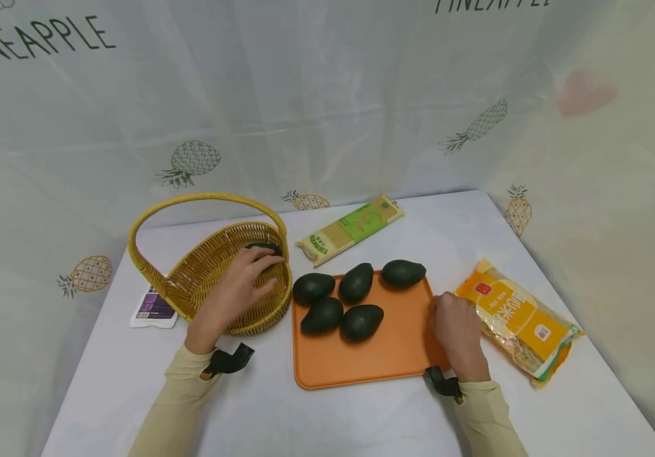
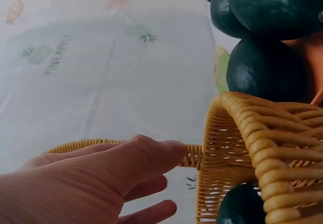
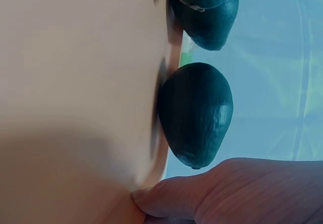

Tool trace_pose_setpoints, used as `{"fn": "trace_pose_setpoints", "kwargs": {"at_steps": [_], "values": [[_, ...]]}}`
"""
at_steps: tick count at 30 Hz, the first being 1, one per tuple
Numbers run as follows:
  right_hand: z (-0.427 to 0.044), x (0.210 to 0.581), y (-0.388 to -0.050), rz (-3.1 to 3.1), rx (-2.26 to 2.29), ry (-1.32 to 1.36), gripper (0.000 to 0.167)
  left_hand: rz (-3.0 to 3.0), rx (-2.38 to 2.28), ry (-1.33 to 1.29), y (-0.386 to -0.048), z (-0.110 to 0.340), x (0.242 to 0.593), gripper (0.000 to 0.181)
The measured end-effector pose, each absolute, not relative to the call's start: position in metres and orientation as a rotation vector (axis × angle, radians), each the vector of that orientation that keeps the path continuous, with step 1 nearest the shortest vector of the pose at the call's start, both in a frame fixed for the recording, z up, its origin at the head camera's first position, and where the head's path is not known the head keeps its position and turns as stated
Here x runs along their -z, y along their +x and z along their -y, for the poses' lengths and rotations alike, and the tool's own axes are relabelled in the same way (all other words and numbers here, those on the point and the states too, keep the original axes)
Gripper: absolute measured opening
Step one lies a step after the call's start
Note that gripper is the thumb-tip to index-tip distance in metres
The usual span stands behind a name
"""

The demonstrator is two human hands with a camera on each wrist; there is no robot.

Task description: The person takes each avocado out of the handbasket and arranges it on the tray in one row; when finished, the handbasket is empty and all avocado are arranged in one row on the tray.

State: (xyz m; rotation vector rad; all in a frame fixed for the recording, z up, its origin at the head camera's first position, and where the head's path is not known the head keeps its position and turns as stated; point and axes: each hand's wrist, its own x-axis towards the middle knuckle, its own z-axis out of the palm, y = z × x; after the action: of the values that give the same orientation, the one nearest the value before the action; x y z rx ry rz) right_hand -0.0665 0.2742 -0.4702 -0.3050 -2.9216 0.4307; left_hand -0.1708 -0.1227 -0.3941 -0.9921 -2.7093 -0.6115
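Note:
My left hand reaches over the yellow wicker basket, its fingers loosely bent and holding nothing. A dark green avocado lies inside the basket, apart from the fingers in the left wrist view; in the head view the hand partly covers it. At the right edge of the orange tray, my right hand grips the rim, with the thumb on the inner side. Several avocados lie on the tray's left and back parts. One avocado sits close to the right hand's thumb.
A green-and-tan packet of noodles lies behind the tray. To the right is a yellow-orange packet. A white-and-purple packet is partly under the basket's left side. The basket's handle arches above it. A pineapple-print curtain hangs behind the table.

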Motion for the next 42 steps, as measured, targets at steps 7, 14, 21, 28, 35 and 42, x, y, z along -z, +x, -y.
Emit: {"fn": "trace_pose_setpoints", "kwargs": {"at_steps": [7,14,21,28,35,42], "values": [[-0.274,0.468,-0.066,2.925,-0.430,-0.311,0.015,2.694,0.606,-0.981,-0.178,0.126,0.393,0.043],[-0.274,0.470,-0.066,2.907,-0.403,-0.272,0.013,2.744,0.628,-0.882,-0.186,0.133,0.398,0.048],[-0.275,0.471,-0.066,2.906,-0.403,-0.270,0.012,2.784,0.646,-0.841,-0.192,0.138,0.401,0.053],[-0.275,0.471,-0.066,2.901,-0.406,-0.262,0.013,2.778,0.640,-0.842,-0.194,0.139,0.402,0.055],[-0.275,0.470,-0.066,2.912,-0.413,-0.269,0.012,2.805,0.617,-0.807,-0.199,0.140,0.403,0.056],[-0.275,0.469,-0.066,2.916,-0.418,-0.277,0.012,2.851,0.600,-0.790,-0.204,0.141,0.404,0.054]]}}
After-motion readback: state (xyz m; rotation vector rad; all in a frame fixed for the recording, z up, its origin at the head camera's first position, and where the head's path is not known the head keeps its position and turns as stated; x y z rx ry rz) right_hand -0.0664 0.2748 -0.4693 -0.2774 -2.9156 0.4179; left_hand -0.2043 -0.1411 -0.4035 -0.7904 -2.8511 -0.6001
